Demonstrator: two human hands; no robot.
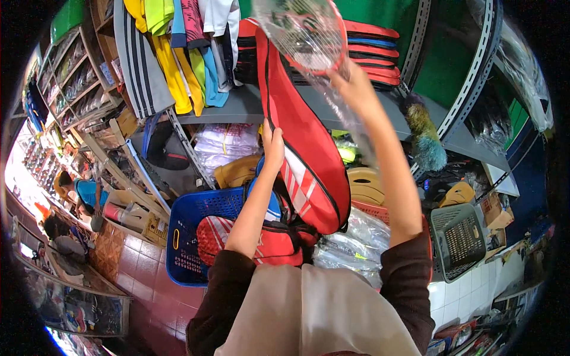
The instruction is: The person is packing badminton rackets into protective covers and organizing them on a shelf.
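Note:
My left hand (274, 147) is closed on the edge of a red racket bag (317, 157) with black piping and white stripes. The bag hangs at a slant, its narrow end up and its wide end down over the baskets. Up by the shelf, my right hand (351, 85) grips a badminton racket (314, 41) with an orange-red frame, wrapped in clear plastic. The racket head overlaps the bag's narrow end, and loose plastic trails below my right hand. Beneath the bag, another red racket bag (276, 246) lies across a blue basket (190, 237).
A grey shelf (237, 110) carries stacked red bags (374, 53); coloured clothes (169, 65) hang at its left. Plastic-wrapped packs (353, 240) fill a basket near my body. A grey basket (457, 240) and a feather duster (426, 136) are at right. A person (89, 193) sits far left.

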